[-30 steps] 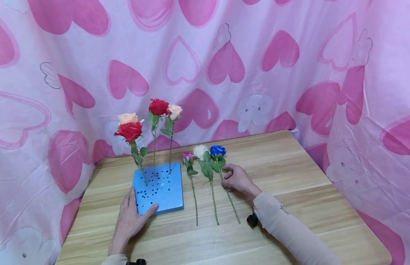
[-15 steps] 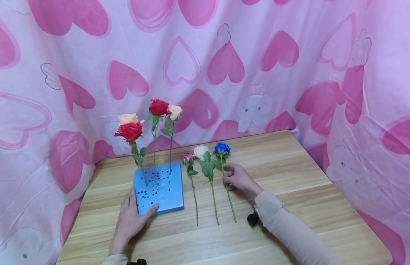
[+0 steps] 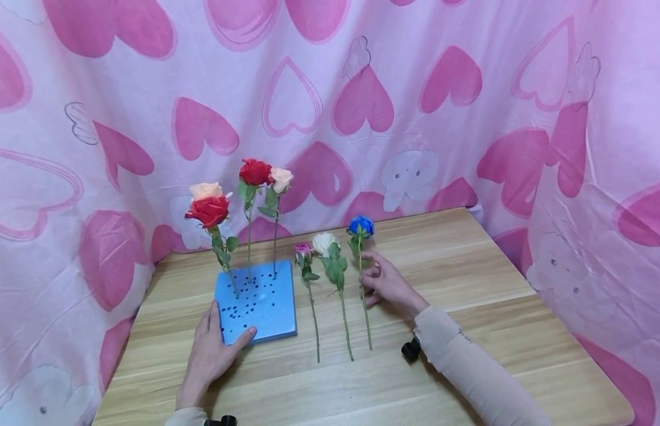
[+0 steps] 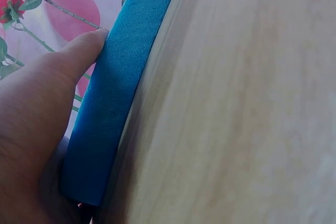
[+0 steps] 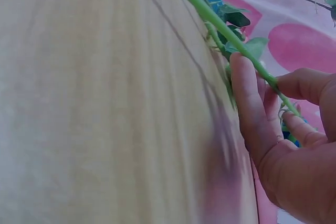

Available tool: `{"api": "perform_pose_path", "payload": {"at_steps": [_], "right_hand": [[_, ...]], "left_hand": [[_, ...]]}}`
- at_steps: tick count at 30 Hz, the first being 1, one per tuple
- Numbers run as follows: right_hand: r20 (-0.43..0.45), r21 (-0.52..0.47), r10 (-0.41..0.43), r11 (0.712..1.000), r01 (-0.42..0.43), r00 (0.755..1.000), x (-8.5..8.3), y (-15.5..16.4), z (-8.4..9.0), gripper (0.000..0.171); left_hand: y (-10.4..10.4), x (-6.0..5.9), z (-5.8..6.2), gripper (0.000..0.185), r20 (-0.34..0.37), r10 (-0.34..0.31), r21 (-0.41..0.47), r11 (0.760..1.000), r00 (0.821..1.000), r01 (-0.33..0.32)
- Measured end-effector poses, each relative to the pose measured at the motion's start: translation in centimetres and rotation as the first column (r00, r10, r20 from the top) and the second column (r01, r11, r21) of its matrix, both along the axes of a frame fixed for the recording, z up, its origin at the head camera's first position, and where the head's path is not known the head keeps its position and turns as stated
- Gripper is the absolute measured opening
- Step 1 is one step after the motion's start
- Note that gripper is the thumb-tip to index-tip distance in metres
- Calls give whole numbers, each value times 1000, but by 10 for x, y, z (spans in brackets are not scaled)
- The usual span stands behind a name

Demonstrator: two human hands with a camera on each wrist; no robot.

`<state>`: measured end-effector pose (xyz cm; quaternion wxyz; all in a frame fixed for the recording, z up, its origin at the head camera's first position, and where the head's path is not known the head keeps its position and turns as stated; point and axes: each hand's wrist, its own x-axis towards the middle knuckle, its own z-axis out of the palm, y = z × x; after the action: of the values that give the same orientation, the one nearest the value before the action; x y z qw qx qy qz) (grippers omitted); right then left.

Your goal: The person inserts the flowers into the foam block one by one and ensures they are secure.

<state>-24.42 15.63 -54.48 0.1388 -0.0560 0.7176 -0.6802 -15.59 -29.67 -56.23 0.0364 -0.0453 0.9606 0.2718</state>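
In the head view my right hand (image 3: 387,283) pinches the green stem of a blue rose (image 3: 361,226) between thumb and fingers. The right wrist view shows that stem (image 5: 210,17) slanting past the fingertips, raised off the wood. My left hand (image 3: 209,349) holds the near left corner of a blue foam block (image 3: 273,319), thumb over the front edge, fingers along the left side. Holes dot the block's top. Standing in it are a front red rose (image 3: 208,211), a back red rose (image 3: 255,171), a pale pink rose (image 3: 281,179) and a peach rose (image 3: 205,190) partly hidden behind the front red one.
Between block and right hand, a small pink-purple rose (image 3: 303,251) and a white rose (image 3: 325,244) lie side by side on the wooden table (image 3: 468,355), stems toward me. A pink heart-patterned curtain (image 3: 415,118) hangs behind and at both sides.
The blue rose has come up and turned more upright, its bloom higher and slightly right, its stem's lower end further left. The left hand and block have barely moved.
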Motion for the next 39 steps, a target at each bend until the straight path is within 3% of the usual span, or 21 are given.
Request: {"api": "perform_pose_path", "payload": {"at_steps": [10, 23, 39], "right_hand": [[-38, 12, 1, 1000, -1, 999, -6, 4, 17, 63], [-160, 4, -49, 999, 51, 986, -21, 0, 45, 60], [-436, 19, -85, 994, 104, 896, -38, -9, 77, 46]], "left_hand": [[3, 2, 2, 141, 24, -2, 0, 1000, 1000, 2], [2, 2, 4, 142, 26, 7, 0, 1000, 1000, -7], [1, 3, 2, 140, 5, -4, 2, 1000, 1000, 4]]}}
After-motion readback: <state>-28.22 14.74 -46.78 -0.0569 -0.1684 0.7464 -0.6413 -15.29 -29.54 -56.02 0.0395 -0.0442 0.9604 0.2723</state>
